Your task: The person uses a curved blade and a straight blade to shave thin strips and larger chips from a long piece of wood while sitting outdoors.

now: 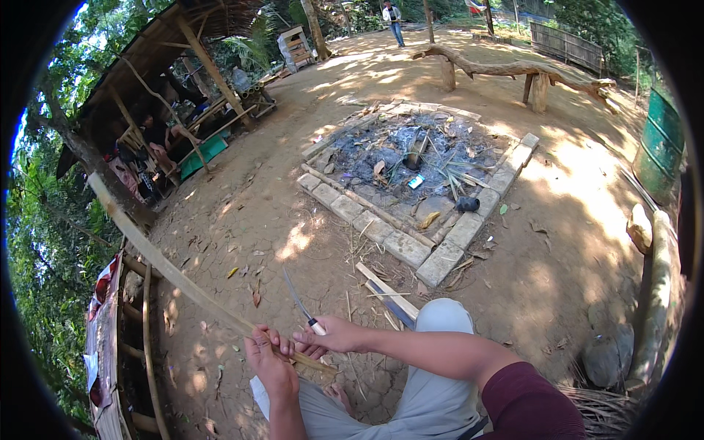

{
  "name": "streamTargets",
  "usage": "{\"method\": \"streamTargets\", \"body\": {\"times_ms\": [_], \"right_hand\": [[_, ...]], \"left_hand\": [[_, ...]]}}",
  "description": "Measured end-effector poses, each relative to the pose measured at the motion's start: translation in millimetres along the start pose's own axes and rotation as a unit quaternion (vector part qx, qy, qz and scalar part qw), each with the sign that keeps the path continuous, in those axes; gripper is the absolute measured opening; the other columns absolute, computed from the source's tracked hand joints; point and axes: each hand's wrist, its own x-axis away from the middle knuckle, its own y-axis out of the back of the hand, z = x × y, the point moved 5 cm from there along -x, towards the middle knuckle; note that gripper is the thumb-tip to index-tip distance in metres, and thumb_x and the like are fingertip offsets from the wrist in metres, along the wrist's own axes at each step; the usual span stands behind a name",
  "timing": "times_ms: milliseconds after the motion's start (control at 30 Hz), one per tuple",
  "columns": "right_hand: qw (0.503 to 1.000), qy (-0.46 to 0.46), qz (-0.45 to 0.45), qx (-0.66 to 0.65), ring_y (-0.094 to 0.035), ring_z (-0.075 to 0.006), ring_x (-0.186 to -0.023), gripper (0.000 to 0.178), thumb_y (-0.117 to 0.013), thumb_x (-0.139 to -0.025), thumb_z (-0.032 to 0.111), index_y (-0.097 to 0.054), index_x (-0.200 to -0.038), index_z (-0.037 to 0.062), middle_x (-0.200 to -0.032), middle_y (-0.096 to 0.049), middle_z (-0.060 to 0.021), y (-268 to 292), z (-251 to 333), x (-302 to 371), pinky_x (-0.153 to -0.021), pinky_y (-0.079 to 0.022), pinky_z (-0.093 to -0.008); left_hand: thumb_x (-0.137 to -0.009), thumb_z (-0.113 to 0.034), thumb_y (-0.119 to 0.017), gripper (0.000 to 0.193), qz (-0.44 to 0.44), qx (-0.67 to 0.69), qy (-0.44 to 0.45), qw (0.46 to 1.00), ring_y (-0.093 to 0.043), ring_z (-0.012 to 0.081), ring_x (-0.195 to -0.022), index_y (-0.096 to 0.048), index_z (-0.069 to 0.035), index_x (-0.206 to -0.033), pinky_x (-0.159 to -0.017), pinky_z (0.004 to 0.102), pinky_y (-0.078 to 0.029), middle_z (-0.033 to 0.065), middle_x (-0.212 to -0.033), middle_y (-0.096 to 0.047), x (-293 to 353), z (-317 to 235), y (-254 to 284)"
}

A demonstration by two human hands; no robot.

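A long, flat bamboo strip (172, 273) runs from my lap up toward the far left. My left hand (274, 367) is closed round it near its lower end. In my right hand (339, 337) is a knife (296, 293) with a pale handle and a dark collar, its thin blade pointing up and away from me. The fingers of the right hand sit close beside the left, by the strip's lower end; whether they also grip the strip is partly hidden. The blade stands apart from the strip.
Ahead lies a brick-edged fire pit (378, 226) with ash and a black can (467, 204). Split wood pieces (389, 290) lie by my knee. A log bench (506, 67), a green drum (658, 143) and a bamboo rack (110, 345) stand around. People sit under a shelter (139, 62); another person (393, 22) stands far off.
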Motion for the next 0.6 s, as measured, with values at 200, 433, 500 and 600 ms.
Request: {"method": "streamTargets", "body": {"times_ms": [200,433,500,600], "right_hand": [[0.992,0.029,-0.009,-0.123,-0.072,-0.0148,-0.081,0.023,-0.063,-0.095,0.001,-0.043,-0.085,0.0072,-0.078,-0.065,-0.0063,7,11,9,-0.056,-0.053,-0.0271],[0.972,0.073,-0.167,0.148,-0.069,-0.0264,-0.066,0.017,-0.066,-0.089,0.014,-0.054,-0.085,0.003,-0.073,-0.066,-0.0135,50,46,18,-0.061,-0.05,-0.04],[0.943,0.093,-0.213,0.238,-0.066,-0.0324,-0.063,0.021,-0.068,-0.086,0.021,-0.058,-0.086,0.0027,-0.071,-0.064,-0.0168,53,48,18,-0.06,-0.049,-0.0431],[0.937,0.07,-0.244,0.24,-0.062,-0.0373,-0.061,0.024,-0.068,-0.084,0.025,-0.06,-0.083,0.0028,-0.067,-0.062,-0.0182,67,49,21,-0.059,-0.047,-0.0448]], "left_hand": [[-0.106,-0.027,-0.046,0.027,-0.006,-0.035,-0.059,0.998,-0.059,0.0205,-0.091,-0.045,-0.005,-0.121,-0.081,0.0336,-0.051,0.009,-0.098,-0.055,-8,16,3],[-0.106,-0.03,-0.045,0.03,0.001,-0.082,0.274,0.958,-0.062,0.0235,-0.084,-0.049,-0.003,-0.118,-0.072,0.0361,-0.052,0.0096,-0.091,-0.062,80,27,93],[-0.105,-0.035,-0.048,0.031,-0.039,-0.106,0.331,0.937,-0.061,0.0176,-0.066,-0.059,-0.006,-0.107,-0.057,0.0288,-0.05,0.0037,-0.078,-0.063,97,31,114],[-0.105,-0.032,-0.047,0.032,0.017,-0.087,0.32,0.943,-0.066,0.0246,-0.081,-0.054,-0.003,-0.114,-0.067,0.0351,-0.055,0.0097,-0.088,-0.064,73,22,138]]}}
